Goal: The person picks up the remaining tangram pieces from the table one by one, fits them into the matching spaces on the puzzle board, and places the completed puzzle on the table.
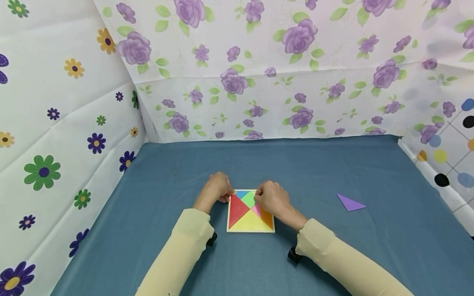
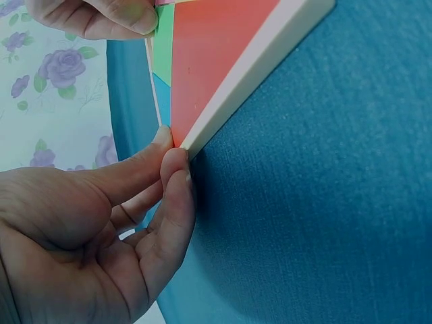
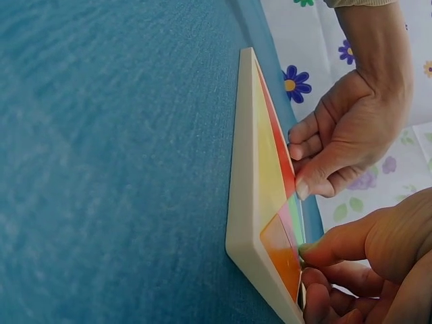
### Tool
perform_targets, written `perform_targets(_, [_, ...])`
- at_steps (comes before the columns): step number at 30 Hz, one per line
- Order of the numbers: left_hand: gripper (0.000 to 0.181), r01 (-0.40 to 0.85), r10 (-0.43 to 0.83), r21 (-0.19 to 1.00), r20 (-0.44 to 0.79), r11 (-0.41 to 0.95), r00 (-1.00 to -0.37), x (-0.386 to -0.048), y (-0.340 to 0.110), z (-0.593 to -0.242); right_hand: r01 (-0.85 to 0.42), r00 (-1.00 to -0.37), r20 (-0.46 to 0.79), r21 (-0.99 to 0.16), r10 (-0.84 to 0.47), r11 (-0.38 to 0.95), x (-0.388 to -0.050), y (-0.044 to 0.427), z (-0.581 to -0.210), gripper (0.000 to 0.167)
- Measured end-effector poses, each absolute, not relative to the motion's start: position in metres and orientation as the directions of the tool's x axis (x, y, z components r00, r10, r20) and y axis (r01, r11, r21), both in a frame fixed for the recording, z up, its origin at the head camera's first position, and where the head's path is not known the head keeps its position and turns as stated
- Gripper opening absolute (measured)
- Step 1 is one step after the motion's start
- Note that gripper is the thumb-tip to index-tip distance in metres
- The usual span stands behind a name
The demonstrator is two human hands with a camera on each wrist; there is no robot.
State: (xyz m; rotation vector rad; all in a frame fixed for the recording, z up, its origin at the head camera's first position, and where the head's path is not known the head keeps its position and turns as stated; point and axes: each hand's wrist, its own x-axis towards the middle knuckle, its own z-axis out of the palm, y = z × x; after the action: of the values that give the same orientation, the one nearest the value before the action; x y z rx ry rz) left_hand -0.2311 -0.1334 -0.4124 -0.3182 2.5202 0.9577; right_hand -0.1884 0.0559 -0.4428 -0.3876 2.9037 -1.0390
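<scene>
On the tabletop [image 1: 314, 172], the left hand [image 1: 218, 187] is at the tray's far left corner, thumb and forefinger pinching that corner of the tray [image 3: 244, 202]. The tray lies around the middle of the tabletop, well in from the far edge, and holds flat pieces: the red piece [image 1: 236, 210] along its left edge, the blue piece [image 1: 242, 193] by the far edge, the yellow piece [image 1: 251, 223] along the near edge, the green piece [image 1: 248, 199] and pink piece [image 1: 256, 210] further in, and the orange piece [image 1: 266, 218] along the right edge. The right hand [image 1: 274, 197] bends over the tray's far right corner and hides it from above; thumb and forefinger are close together beside the green piece, but whether they pinch anything cannot be told. Outside the tray, toward the tabletop's right edge, the purple triangle [image 1: 349, 204] lies flat. The right hand is the nearer one to it, though well apart; from those fingers the triangle is off to the right and slightly closer to the person, its long axis slanting from far left to near right.
</scene>
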Motion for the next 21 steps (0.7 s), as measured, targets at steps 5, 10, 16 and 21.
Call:
perform_targets(5, [0.02,-0.353,-0.067,0.574,-0.459,0.739,-0.886,-0.2313,-0.1331,-0.4129,-0.233,-0.966,0.064,-0.632,-0.249,0.739,-0.1888,0.0558,-0.4446,0.025])
perform_targets(10, [0.019,-0.354,-0.07,0.564,-0.462,0.746,-0.884,-0.2301,-0.1323,-0.4122,-0.237,-0.965,0.071,-0.645,-0.252,0.726,-0.1888,0.0566,-0.4445,0.02])
perform_targets(16, [0.019,-0.36,-0.075,0.569,-0.462,0.739,-0.884,-0.2302,-0.1318,-0.4118,-0.229,-0.965,0.059,-0.661,-0.254,0.715,-0.1894,0.0576,-0.4433,0.023])
perform_targets(21, [0.019,-0.347,-0.063,0.564,-0.461,0.749,-0.885,-0.2299,-0.1329,-0.4116,-0.205,-0.967,0.037,-0.707,-0.254,0.677,-0.1911,0.0606,-0.4415,0.02])
